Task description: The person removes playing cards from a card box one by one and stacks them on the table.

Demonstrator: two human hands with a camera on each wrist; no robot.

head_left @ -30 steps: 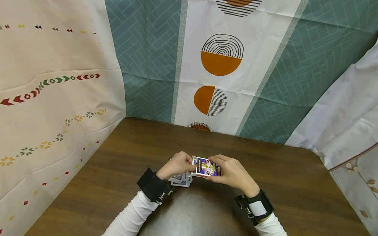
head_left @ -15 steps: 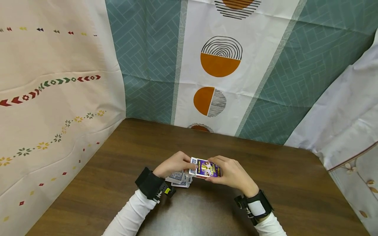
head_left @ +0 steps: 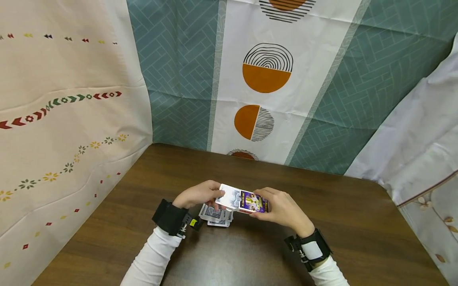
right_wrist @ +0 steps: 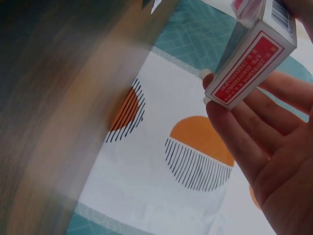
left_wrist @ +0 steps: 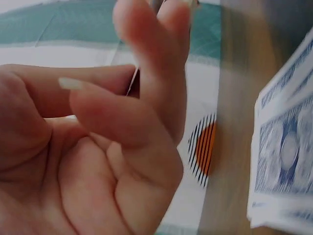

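Note:
My right hand (head_left: 284, 208) grips a purple-fronted playing card box (head_left: 253, 201) above the table, fingers along one edge and thumb along the other. In the right wrist view the box's white side with a red panel (right_wrist: 249, 68) shows. At the box's left end, my left hand (head_left: 200, 194) pinches a playing card (head_left: 230, 196) between thumb and fingers. Much of that card sticks out of the box, while its right end is hidden inside. A loose pile of blue-backed playing cards (head_left: 214, 214) lies just below the left hand, also seen at the left wrist view's right side.
The brown wooden table (head_left: 358, 222) spreads around both hands. A patterned cloth (head_left: 264, 95) hangs behind it, with a cream cloth (head_left: 71, 159) on the left and a white one (head_left: 429, 151) on the right.
My left hand has moved left, sliding the playing card well out of the box. The right hand and box have stayed nearly in place. More of the pile now shows.

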